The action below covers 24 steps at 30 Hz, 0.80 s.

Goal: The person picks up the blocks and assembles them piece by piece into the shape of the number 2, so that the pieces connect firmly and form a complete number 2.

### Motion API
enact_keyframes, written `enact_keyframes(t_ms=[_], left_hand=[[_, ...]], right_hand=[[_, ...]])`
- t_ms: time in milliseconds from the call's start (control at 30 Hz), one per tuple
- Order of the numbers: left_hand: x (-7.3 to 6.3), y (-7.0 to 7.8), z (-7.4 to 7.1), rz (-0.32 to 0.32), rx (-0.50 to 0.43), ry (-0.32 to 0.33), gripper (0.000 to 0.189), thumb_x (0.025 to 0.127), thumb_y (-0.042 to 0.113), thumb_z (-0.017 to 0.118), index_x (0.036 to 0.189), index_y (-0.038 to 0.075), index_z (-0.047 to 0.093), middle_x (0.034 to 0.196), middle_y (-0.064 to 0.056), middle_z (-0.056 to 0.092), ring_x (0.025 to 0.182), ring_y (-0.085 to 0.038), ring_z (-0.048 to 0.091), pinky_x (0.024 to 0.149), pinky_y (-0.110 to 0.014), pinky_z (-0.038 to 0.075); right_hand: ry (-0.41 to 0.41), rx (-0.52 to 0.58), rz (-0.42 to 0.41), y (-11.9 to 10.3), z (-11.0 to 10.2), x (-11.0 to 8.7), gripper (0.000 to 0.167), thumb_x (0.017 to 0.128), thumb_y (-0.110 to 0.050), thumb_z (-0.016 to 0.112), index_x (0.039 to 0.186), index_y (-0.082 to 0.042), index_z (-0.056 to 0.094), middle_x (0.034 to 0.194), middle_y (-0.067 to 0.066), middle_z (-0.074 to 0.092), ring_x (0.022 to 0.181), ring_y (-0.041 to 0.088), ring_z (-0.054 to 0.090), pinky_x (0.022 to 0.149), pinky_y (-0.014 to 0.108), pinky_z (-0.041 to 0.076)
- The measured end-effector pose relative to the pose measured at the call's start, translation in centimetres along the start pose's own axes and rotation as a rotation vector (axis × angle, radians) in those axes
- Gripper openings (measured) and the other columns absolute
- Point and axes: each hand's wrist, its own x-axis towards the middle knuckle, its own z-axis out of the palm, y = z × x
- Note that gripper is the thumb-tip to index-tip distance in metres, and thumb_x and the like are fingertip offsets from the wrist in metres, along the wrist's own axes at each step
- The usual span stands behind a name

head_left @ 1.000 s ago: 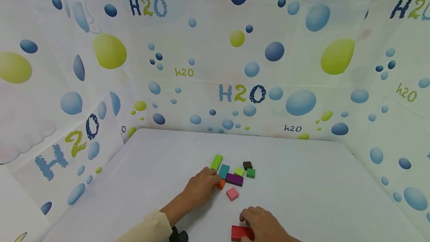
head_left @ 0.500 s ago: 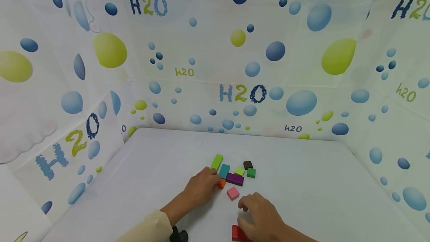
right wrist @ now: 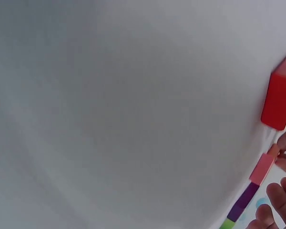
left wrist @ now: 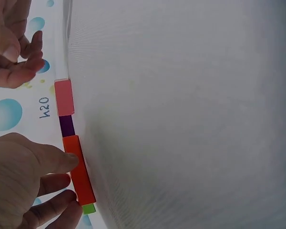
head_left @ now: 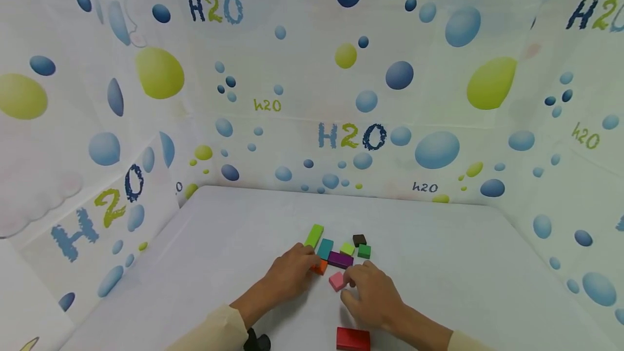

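My left hand (head_left: 290,272) pinches an orange block (left wrist: 79,169), with the thumb on its near face and the fingers behind. My right hand (head_left: 372,292) is beside a pink block (head_left: 337,281), its fingers loosely bent and holding nothing. In the left wrist view a gap shows between that hand and the pink block. A purple block (head_left: 340,260) lies just beyond, touching a teal block (head_left: 325,249). Behind the left fingers extends a long light green block (head_left: 314,235). Nearer the front sits a red block (head_left: 353,339).
A small yellow-green block (head_left: 347,249), a dark green block (head_left: 364,251) and a dark brown block (head_left: 359,240) lie behind the purple one. A black object (head_left: 257,341) shows at the bottom edge, beside the left sleeve. A patterned curtain (head_left: 302,69) stands around the white table (head_left: 463,275).
My right hand has left the red block and moved forward to the pink block, uncovering the red one. The left hand has stayed at the orange block.
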Motion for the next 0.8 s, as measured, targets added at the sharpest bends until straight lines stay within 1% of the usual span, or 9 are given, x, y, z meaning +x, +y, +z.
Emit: enact_keyframes(t_ms=[167, 300, 400, 467, 533, 633, 700, 800], left_hand=[[0.0, -0.2, -0.1, -0.014, -0.026, -0.017, 0.023, 0.086, 0.014, 0.081, 0.109, 0.019, 0.078, 0.107, 0.002, 0.068, 0.097, -0.013, 0.058, 0.081, -0.027, 0.058], [0.0, -0.2, -0.1, -0.007, -0.038, -0.009, 0.024, 0.086, 0.011, 0.08, 0.108, 0.018, 0.078, 0.108, 0.002, 0.068, 0.096, -0.013, 0.057, 0.081, -0.028, 0.057], [0.1, -0.2, 0.0, 0.003, -0.038, -0.002, 0.024, 0.086, 0.01, 0.08, 0.108, 0.018, 0.078, 0.107, 0.003, 0.068, 0.095, -0.012, 0.056, 0.081, -0.027, 0.057], [0.1, -0.2, 0.0, 0.007, -0.033, 0.002, 0.024, 0.086, 0.011, 0.08, 0.108, 0.018, 0.078, 0.106, 0.003, 0.068, 0.094, -0.012, 0.056, 0.081, -0.027, 0.057], [0.2, -0.3, 0.0, 0.007, -0.032, 0.002, 0.022, 0.086, 0.011, 0.08, 0.107, 0.018, 0.078, 0.105, 0.003, 0.068, 0.092, -0.011, 0.055, 0.08, -0.026, 0.057], [0.2, -0.3, 0.0, 0.007, -0.034, 0.001, 0.021, 0.086, 0.011, 0.08, 0.107, 0.017, 0.078, 0.104, 0.003, 0.068, 0.091, -0.011, 0.055, 0.079, -0.025, 0.057], [0.3, -0.4, 0.0, 0.008, -0.035, 0.0, 0.021, 0.087, 0.012, 0.08, 0.107, 0.018, 0.078, 0.104, 0.003, 0.068, 0.091, -0.012, 0.055, 0.079, -0.026, 0.057], [0.3, -0.5, 0.0, 0.006, -0.033, 0.002, 0.02, 0.087, 0.013, 0.08, 0.106, 0.019, 0.079, 0.104, 0.003, 0.068, 0.092, -0.012, 0.056, 0.079, -0.026, 0.057]], right_hand=[[0.022, -0.037, -0.009, 0.2, 0.3, 1.6, 0.01, 0.085, -0.024, 0.071, 0.09, -0.018, 0.065, 0.077, -0.012, 0.055, 0.078, 0.008, 0.046, 0.062, 0.023, 0.045], [0.02, -0.077, -0.012, 0.5, 0.6, 2.8, 0.01, 0.087, -0.024, 0.07, 0.092, -0.016, 0.066, 0.078, -0.01, 0.055, 0.08, 0.01, 0.045, 0.063, 0.025, 0.045], [0.037, -0.128, -0.052, 0.8, 0.8, 3.7, 0.007, 0.088, -0.023, 0.067, 0.089, -0.016, 0.065, 0.076, -0.01, 0.055, 0.077, 0.011, 0.043, 0.061, 0.024, 0.042], [0.043, -0.155, -0.096, 1.0, 0.8, 4.3, 0.007, 0.088, -0.022, 0.067, 0.089, -0.015, 0.065, 0.076, -0.009, 0.056, 0.076, 0.011, 0.042, 0.061, 0.023, 0.041], [0.034, -0.197, -0.137, 1.2, 0.8, 4.8, 0.009, 0.088, -0.022, 0.069, 0.092, -0.015, 0.066, 0.079, -0.007, 0.059, 0.076, 0.011, 0.043, 0.062, 0.023, 0.044], [-0.007, -0.263, -0.184, 1.6, 0.8, 5.6, 0.016, 0.088, -0.023, 0.071, 0.099, -0.013, 0.067, 0.085, -0.003, 0.063, 0.079, 0.012, 0.047, 0.067, 0.025, 0.049], [-0.029, -0.303, -0.203, 1.8, 0.8, 6.2, 0.019, 0.089, -0.025, 0.071, 0.102, -0.012, 0.068, 0.09, -0.001, 0.065, 0.082, 0.013, 0.049, 0.071, 0.027, 0.051], [-0.052, -0.323, -0.21, 2.0, 0.6, 7.0, 0.02, 0.09, -0.025, 0.071, 0.105, -0.012, 0.068, 0.095, 0.0, 0.067, 0.085, 0.015, 0.052, 0.077, 0.029, 0.053]])
